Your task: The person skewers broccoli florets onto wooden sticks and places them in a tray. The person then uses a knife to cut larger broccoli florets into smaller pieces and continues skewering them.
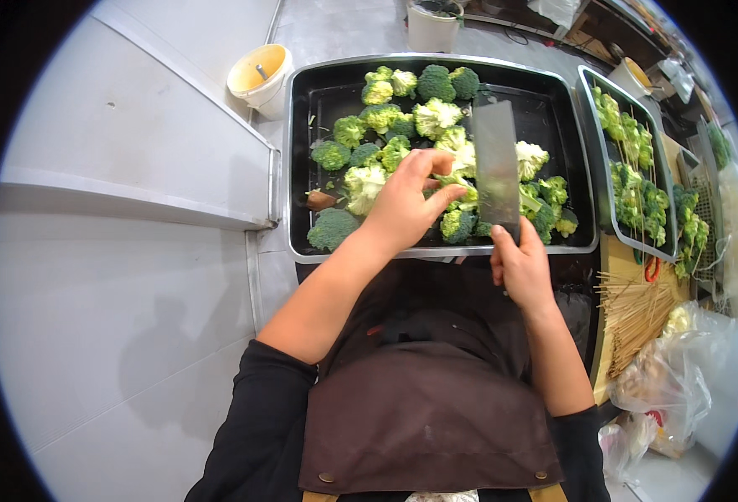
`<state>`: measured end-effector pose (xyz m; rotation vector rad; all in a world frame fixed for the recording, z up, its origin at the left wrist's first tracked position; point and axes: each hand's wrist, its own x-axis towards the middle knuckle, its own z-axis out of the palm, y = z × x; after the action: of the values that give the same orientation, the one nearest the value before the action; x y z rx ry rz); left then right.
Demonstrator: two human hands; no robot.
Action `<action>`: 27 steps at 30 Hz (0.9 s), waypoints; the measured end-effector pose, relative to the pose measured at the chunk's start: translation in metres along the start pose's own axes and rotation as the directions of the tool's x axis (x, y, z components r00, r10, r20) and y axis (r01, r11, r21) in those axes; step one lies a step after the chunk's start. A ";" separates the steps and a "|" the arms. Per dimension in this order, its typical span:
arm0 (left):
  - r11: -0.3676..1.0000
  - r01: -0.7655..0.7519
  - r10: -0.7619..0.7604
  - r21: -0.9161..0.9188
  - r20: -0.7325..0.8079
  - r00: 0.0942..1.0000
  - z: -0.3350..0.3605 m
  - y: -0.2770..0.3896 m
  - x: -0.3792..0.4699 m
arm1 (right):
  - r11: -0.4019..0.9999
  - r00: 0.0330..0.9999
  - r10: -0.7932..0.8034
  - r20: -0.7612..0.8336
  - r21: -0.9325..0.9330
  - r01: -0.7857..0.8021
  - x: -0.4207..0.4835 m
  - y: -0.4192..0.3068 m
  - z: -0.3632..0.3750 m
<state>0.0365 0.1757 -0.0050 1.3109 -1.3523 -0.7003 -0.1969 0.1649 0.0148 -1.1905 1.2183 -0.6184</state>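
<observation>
A large dark metal tray (551, 250) lies across my lap with many broccoli florets (436, 118) in it. My right hand (519, 263) grips the handle of a cleaver (495, 163), whose broad blade points away from me over the florets. Just left of the blade, my left hand (416, 197) is over the broccoli with its fingers curled and parted; nothing shows between them. A large broccoli head (333, 229) sits in the tray's near left corner, close to a brown piece (321, 200) that I cannot identify.
At the right, a second tray (629, 241) holds skewered broccoli (642, 204). Nearer, bamboo skewers (635, 320) lie on a wooden board (608, 257) beside clear plastic bags (676, 370). White buckets (262, 97) stand beyond the trays. A light panel (149, 113) borders the left side.
</observation>
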 end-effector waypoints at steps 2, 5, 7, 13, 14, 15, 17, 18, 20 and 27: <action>0.987 0.131 -0.129 -0.092 0.027 0.991 -0.002 -0.002 0.009 | 1.000 0.998 -0.018 -0.053 0.016 0.019 -0.009 0.002 -0.024; 0.869 -0.134 0.029 0.477 0.222 0.975 -0.027 -0.014 0.008 | 0.999 0.993 -0.043 -0.111 0.007 0.044 -0.024 0.006 -0.049; 0.774 -0.273 0.032 0.572 0.395 0.918 -0.035 -0.023 0.002 | 0.998 0.994 -0.053 -0.097 0.031 0.056 -0.032 0.010 -0.054; 0.705 -0.273 0.003 0.654 0.383 0.924 -0.027 -0.028 0.008 | 0.996 1.000 -0.025 0.016 0.084 0.024 -0.039 0.016 -0.032; 0.724 -0.227 -0.016 0.651 0.346 0.938 -0.029 -0.026 0.011 | 0.996 0.999 -0.028 0.025 0.088 0.026 -0.041 0.015 -0.029; 0.844 -0.036 -0.142 0.536 0.286 0.948 -0.034 -0.025 0.013 | 0.996 0.999 -0.026 0.047 0.081 0.022 -0.043 0.014 -0.026; 0.922 0.321 -0.365 0.218 0.212 0.906 -0.049 -0.023 0.008 | 0.999 0.997 -0.014 0.074 0.052 0.010 -0.046 0.012 -0.020; 0.941 0.328 -0.338 0.083 0.181 0.924 -0.058 -0.024 0.005 | 0.998 0.994 0.015 0.109 0.052 -0.021 -0.046 0.010 -0.018; 0.864 0.477 -0.453 -0.162 0.165 0.876 -0.075 -0.029 -0.005 | 0.999 0.989 0.027 0.147 0.031 -0.032 -0.041 0.010 -0.005; 0.892 0.402 -0.362 0.207 -0.206 0.909 -0.091 -0.043 -0.016 | 0.993 0.958 0.067 0.279 -0.108 -0.038 -0.013 0.012 0.044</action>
<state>0.1320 0.2048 -0.0264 1.8270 -1.0801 -0.6855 -0.1621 0.1958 0.0048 -1.2785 1.0442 -0.3353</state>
